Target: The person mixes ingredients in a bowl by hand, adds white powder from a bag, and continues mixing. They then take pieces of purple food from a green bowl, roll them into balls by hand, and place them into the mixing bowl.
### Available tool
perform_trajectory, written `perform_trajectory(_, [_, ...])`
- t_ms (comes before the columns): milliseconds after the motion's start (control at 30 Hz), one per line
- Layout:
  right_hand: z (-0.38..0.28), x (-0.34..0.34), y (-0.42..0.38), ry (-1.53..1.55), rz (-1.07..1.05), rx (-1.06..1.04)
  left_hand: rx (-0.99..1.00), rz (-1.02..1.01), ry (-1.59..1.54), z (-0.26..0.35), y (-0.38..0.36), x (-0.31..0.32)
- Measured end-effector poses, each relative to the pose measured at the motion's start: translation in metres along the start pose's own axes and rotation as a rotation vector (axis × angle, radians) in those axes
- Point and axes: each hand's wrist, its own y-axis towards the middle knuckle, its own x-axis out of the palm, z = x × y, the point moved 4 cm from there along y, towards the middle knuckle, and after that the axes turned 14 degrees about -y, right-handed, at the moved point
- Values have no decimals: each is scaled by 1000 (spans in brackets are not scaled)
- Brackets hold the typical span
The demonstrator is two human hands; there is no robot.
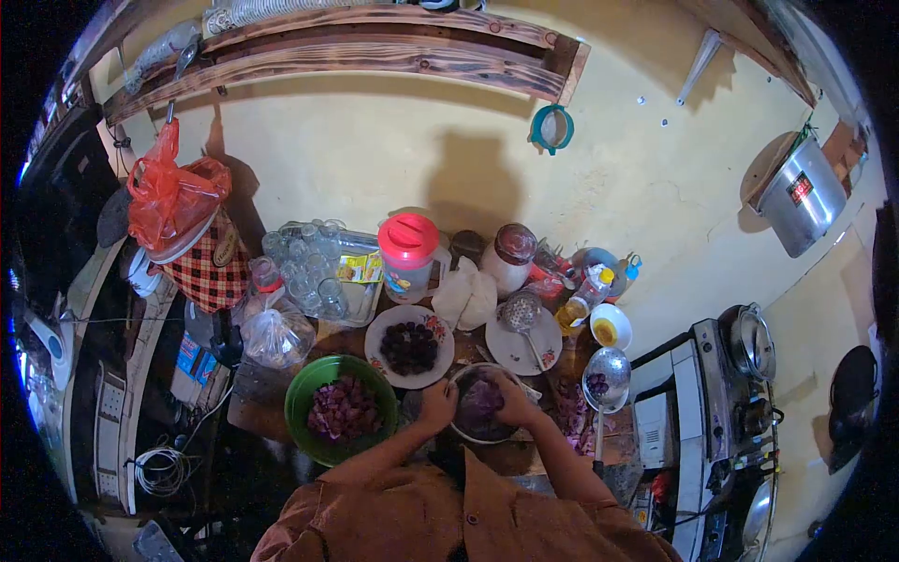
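A bowl (459,431) with a purple dough-like mass (479,400) in it sits at the table's front, close to my body. My left hand (438,405) is closed at the bowl's left rim. Reaching over the right side, my right hand (513,401) has its fingers curled onto the purple mass. To the left stands a green basin (298,403) of purple chunks. Behind the bowl is a floral plate (376,337) of dark purple balls (409,347). Another plate (506,354) holds a slotted skimmer (521,312).
A ladle (609,370) with purple pieces lies at the right, near purple scraps (573,412). Farther back are a pink-lidded pitcher (407,244), a tray of glasses (314,267), a jar (510,262), an oil bottle (585,295) and a small bowl (611,328). A stove (716,375) stands right.
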Motion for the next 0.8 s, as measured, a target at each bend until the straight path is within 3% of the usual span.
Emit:
perform_trajectory(33, [-2,2,0,-37,-144,-70,13,19,-8,-11,-1,3])
perform_trajectory(167, [-4,14,7,-153,-174,-134,225,11,53,-49,-3,18])
perform_trajectory(233, [-1,26,17,-204,-123,97,328,84,86,-38,-6,14])
perform_trajectory(267, [-2,29,18,-203,-122,93,330,86,89,-35,-7,12])
perform_trajectory(333, [-15,26,21,-255,-100,81,88,-69,-193,-11,-6,1])
perform_trajectory(433, [-14,27,13,-65,-149,36,27,39,-106,-3,-4,0])
perform_trajectory(567, [-7,16,-4,-91,-223,105,-56,-17,-38,-5,-3,0])
perform_trajectory(633, [-1,11,-10,7,-3,53,-51,-15,-31,-5,-4,3])
perform_trajectory(667, [1,18,-13,8,-3,59,-53,-21,-32,-5,-4,6])
perform_trajectory(733, [-4,35,-13,-682,-49,124,7,30,-25,-6,-2,6])
perform_trajectory(800, [4,53,-8,-672,-151,213,-9,1,-31,-7,-2,6])
